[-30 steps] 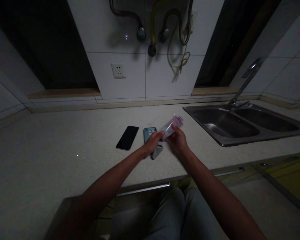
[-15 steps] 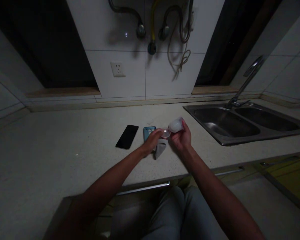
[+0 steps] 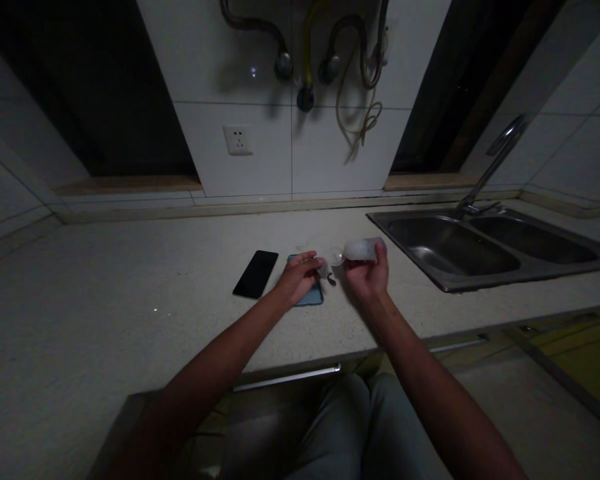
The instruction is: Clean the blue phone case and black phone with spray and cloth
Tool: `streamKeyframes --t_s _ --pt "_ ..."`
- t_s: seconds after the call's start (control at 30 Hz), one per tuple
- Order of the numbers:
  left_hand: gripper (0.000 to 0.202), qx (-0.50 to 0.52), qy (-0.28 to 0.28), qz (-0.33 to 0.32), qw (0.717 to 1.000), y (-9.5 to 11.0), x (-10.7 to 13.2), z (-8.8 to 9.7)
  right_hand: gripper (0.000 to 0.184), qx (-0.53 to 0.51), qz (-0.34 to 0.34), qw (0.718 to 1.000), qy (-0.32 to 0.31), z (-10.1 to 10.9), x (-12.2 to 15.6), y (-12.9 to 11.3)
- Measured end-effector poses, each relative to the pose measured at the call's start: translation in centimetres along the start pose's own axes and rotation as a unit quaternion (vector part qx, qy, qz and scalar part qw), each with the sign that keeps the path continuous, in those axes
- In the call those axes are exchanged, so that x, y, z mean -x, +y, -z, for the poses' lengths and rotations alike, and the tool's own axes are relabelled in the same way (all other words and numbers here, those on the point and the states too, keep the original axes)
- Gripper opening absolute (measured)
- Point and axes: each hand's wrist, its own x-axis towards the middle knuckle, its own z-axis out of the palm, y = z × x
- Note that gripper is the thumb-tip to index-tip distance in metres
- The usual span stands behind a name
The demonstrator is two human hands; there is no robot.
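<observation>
I have the clear bottle lying almost level in my right hand, palm beneath it and fingers closed around its far end, its near end pointing toward my other hand. Just off that end is a clear round cap; whether it hangs from the bottle or is held by my fingertips, I can't tell. My left hand pinches a small grey cloth between thumb and fingers, and a dark bit shows right below it, too small for me to make out. As I judge it, the step in hand is bringing the bottle's end and the cloth together, so I'd do well to hold the bottle by its body without squeezing, tilt it only a little, and spread the cloth flat so it sits squarely under the opening. The cap wants to be clear of the path, or it could knock the cloth aside. Below my left hand is the blue phone case on the counter, partly covered from my view, so any drip would likely land there; working a touch to the right would be safer. The black phone lies face up just left of the case, and the steel sink with its faucet stands well apart on my right.
</observation>
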Motion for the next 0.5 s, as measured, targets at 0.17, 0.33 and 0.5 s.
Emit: streamKeyframes --t_s 0.17,0.33,0.5 --pt "0.047 -0.028 0.026 -0.014 0.999 -0.3 -0.1 0.2 0.023 0.006 0.019 1.0 0.013 -0.9 0.6 0.4" --pt "0.031 -0.021 0.029 -0.039 0.999 -0.2 -0.7 0.7 0.028 0.139 0.058 0.989 0.002 -1.3 1.3 1.3" --pt "0.025 -0.015 0.063 -0.047 0.997 0.6 -0.8 0.8 0.032 0.236 0.079 0.969 -0.01 -1.4 1.9 1.9"
